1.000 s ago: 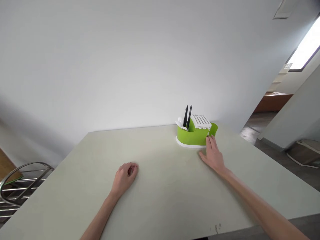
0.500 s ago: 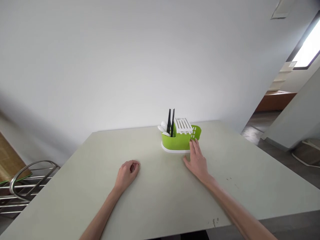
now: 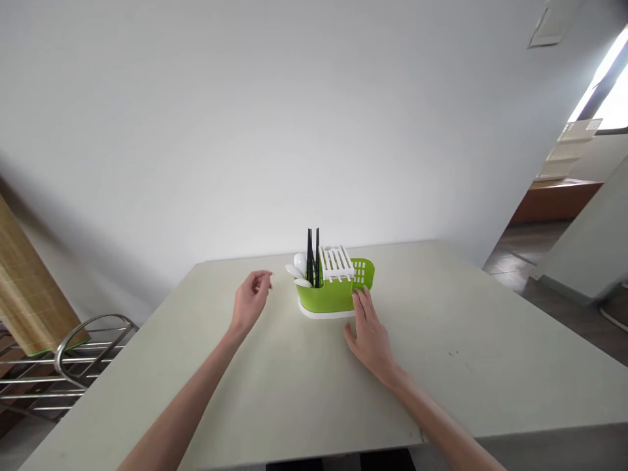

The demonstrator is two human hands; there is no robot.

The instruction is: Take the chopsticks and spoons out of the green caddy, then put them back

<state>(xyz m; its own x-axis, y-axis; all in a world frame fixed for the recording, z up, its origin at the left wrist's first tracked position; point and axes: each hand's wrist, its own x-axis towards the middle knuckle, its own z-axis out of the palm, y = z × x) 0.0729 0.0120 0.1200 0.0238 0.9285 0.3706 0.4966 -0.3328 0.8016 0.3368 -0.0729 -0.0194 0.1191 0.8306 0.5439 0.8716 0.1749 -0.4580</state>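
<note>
One green utensil holder [image 3: 324, 301], on its white base [image 3: 326, 315], stands upright on the worktop [image 3: 294, 399], between the two hands and a little farther off than the right one. Several white spoons [image 3: 299, 263] fan out at its left end, black chopsticks [image 3: 309, 252] rise beside them, and a white slotted cover [image 3: 338, 272] sits over the middle; a green side with holes [image 3: 369, 271] shows at the right end. The step in hand looks like placing or steadying the holder: the right hand [image 3: 373, 343] has its fingertips against the holder's front right corner, thumb held apart from the fingers, so this grip touches without being clamped on anything. The left hand [image 3: 251, 301] is to the left of the spoons, near but not touching; its fingers are loosely curled, the thumb slightly apart from the forefinger, with nothing visible between them. I judge that a move by the left grip to the holder would call for spreading those fingers and reaching rightward, while the right keeps its contact light. Farther out, a pale wall [image 3: 314, 131] rises behind the worktop, and a metal rack [image 3: 69, 363] stands at the left.
</note>
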